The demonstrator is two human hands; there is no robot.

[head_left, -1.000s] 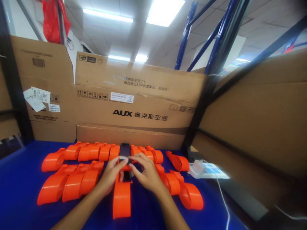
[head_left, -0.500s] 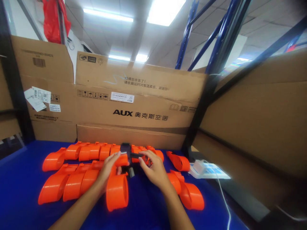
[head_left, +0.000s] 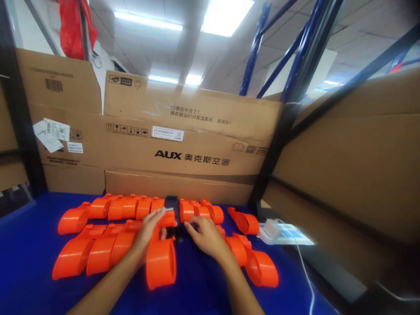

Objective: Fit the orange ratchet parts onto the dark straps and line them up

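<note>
Carefully, my left hand [head_left: 152, 229] grips the orange housing [head_left: 160, 258]; my right hand [head_left: 205, 236] should pinch the black part [head_left: 179, 234] squarely.

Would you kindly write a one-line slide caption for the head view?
Left hand steadies an orange plastic housing while the right hand works a small black part on the blue table.

A warehouse or factory packing station: tall blue steel racking [head_left: 259, 48] rises under a tiled ceiling with strip lights [head_left: 147, 20]. Flattened appliance cartons [head_left: 183, 131] with shipping labels wall in a blue table [head_left: 26, 245], where rows of identical orange plastic parts [head_left: 98, 249] lie.
</note>
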